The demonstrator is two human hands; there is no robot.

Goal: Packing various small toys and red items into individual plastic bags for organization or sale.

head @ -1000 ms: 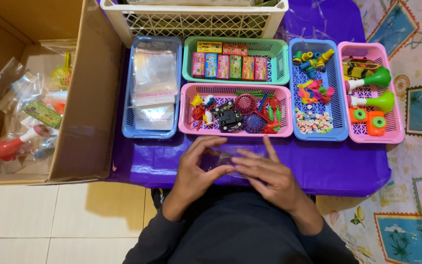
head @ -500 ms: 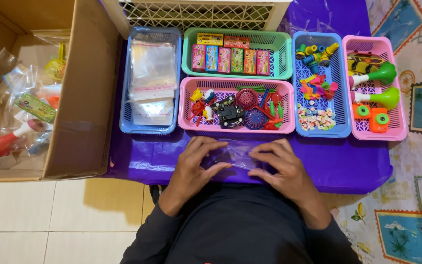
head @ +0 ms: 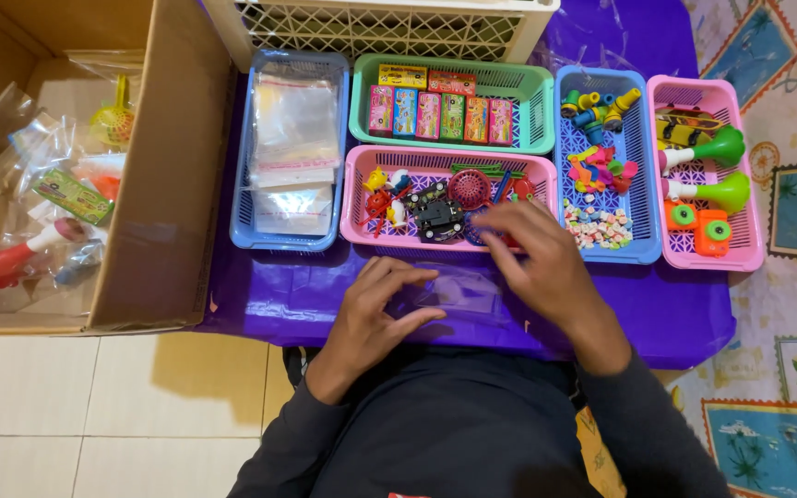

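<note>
A clear plastic bag lies flat on the purple cloth in front of me. My left hand rests on the bag's left end, fingers spread, pinning it down. My right hand reaches over the front rim of the pink basket of small toys, its fingertips at the basket's right end. Whether those fingers have closed on a toy is hidden.
A blue basket holds clear bags. A green basket holds small boxes. A second blue basket and another pink basket hold toys and green horns. A cardboard box with packed bags stands left. A white crate is behind.
My right hand left the clear bag and moved forward to the pink toy basket. My left hand stayed on the bag.
</note>
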